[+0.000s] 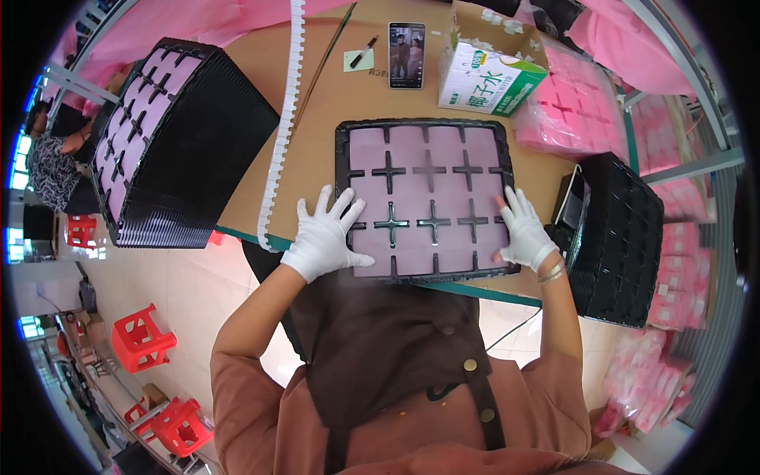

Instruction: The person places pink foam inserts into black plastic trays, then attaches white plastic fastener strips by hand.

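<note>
In front of me on the table lies a black plastic tray (pixel 343 158) with raised cross-shaped dividers. Pale purple pads (pixel 412 198) fill its compartments. My left hand (pixel 324 236), in a white glove, rests on the tray's left edge with its fingers spread and the thumb on the near left corner. At the opposite edge lies my right hand (pixel 526 231), also gloved, fingers apart; bare fingertips show at its thumb and one finger. Neither hand has anything enclosed in it.
A tall stack of filled black trays (pixel 194 150) stands left, beside a white notched strip (pixel 283 142). Black trays (pixel 621 237) are stacked right. Behind are a phone (pixel 406 55), a pen (pixel 363 52), an open carton (pixel 491 75) and bagged pink pads (pixel 566 103). Red stools (pixel 142 339) stand left; a person (pixel 59 158) sits beyond.
</note>
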### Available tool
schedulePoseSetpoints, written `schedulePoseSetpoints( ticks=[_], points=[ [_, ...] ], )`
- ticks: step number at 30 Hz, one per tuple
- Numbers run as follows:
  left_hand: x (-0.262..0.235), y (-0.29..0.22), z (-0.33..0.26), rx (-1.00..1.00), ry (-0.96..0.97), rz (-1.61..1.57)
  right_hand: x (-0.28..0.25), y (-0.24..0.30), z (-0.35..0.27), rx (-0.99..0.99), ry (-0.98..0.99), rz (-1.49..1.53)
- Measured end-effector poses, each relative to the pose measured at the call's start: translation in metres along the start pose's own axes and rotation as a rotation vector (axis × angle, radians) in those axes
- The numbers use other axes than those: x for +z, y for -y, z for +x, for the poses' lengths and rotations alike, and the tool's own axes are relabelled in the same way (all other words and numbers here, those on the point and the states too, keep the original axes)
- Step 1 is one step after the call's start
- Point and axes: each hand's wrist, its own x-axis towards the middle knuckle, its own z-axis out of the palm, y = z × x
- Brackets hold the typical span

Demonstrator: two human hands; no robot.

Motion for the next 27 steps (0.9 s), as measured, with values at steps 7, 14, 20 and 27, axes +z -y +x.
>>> schedulePoseSetpoints(
  ticks=[7,14,20,27],
  points=[
    [0.032,-0.036,-0.047,-0.503,-0.238,-0.634,0.059,-0.012,-0.018,0.254,-0.391,0.62],
    [0.088,-0.04,-0.063,-0.505,-0.547,-1.344,0.087,-0.006,-0.013,0.503,-0.672,1.027],
    [0.08,-0.024,-0.068,-0.449,-0.677,-1.022,0.077,0.014,-0.018,0.532,-0.788,1.18],
    [-0.01,0.002,-0.118,-0.398,-0.997,-1.536,-0.003,0.081,-0.044,0.034,-0.88,1.77]
  ],
)
